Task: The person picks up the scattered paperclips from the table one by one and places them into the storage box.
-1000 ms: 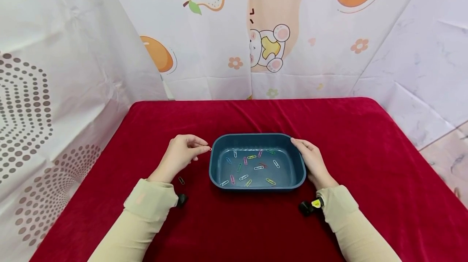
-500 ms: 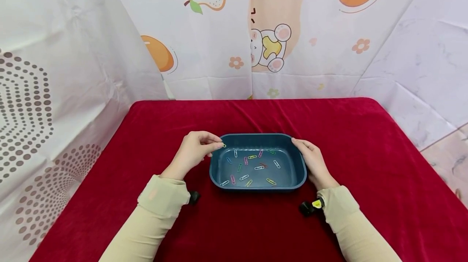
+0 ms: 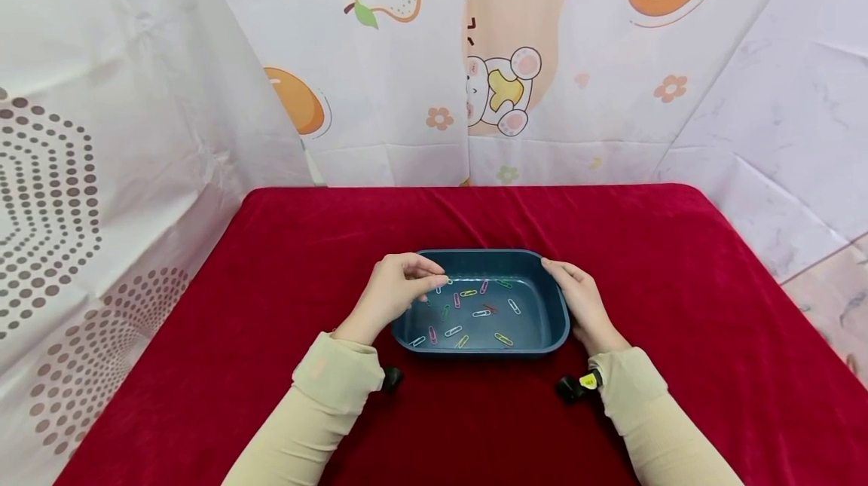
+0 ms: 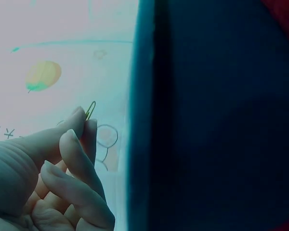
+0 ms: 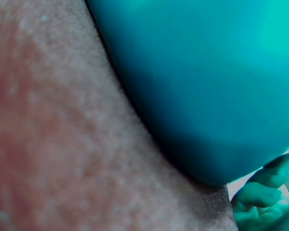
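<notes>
My left hand [image 3: 393, 290] hangs over the left part of a dark blue rectangular basin [image 3: 481, 351]. Between thumb and forefinger it pinches a small yellowish paper clip [image 4: 90, 110], seen best in the left wrist view; the other fingers are bent loosely. My right hand [image 3: 583, 301] holds the basin at its right side, with fingertips at the rim near the far corner. In the right wrist view, bent fingers [image 5: 265, 192] show beside the basin's outer wall. Several paper clips lie scattered on the basin floor, among them a yellow clip [image 3: 503, 338] and a pink clip [image 3: 432, 334].
A red cloth [image 3: 664, 260] covers the table under the basin. Patterned white curtains [image 3: 380, 94] hang behind and at the sides. Black wrist cameras sit below both wrists, such as the right wrist camera [image 3: 570, 389].
My left hand has moved right with the pinched paper clip, from outside the basin's left rim to above its inside. The left sleeve now covers the loose clip on the cloth. My right hand stays put.
</notes>
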{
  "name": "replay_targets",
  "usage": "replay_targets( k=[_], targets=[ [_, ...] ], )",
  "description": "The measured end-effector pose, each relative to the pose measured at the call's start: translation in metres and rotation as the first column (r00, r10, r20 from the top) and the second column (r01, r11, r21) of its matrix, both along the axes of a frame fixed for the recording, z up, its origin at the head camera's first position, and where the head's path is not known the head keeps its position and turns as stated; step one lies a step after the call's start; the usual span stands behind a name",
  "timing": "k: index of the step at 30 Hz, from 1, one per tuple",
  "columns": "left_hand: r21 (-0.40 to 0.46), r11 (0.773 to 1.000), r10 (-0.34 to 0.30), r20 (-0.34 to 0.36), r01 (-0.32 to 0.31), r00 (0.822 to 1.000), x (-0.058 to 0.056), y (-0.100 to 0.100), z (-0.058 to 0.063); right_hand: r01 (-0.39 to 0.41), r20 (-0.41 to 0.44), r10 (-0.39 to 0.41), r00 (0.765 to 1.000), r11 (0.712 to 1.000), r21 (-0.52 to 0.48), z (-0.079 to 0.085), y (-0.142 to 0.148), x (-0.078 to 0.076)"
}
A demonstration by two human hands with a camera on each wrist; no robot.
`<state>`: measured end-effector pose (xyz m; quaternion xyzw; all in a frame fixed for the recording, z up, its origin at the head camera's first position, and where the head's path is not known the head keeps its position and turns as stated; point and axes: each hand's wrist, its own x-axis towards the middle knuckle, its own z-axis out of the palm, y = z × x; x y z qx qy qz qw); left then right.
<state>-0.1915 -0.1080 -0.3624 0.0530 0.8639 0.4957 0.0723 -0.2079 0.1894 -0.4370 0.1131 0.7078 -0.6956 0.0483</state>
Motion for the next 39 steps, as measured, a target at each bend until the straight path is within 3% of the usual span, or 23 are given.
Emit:
replay_targets(
  k=[16, 39],
  targets=[
    [0.069, 0.993, -0.093, -0.079, 0.098, 0.993, 0.007, 0.033, -0.008, -0.009, 0.001, 0.009, 1.000, 1.000, -0.003, 0.002, 0.002, 0.000],
    [0.025, 0.973, -0.228, -0.039, 0.229, 0.973, 0.011, 0.076, -0.019, -0.013, 0.004, 0.013, 1.000, 1.000, -0.029, 0.001, 0.002, 0.000]
  ],
)
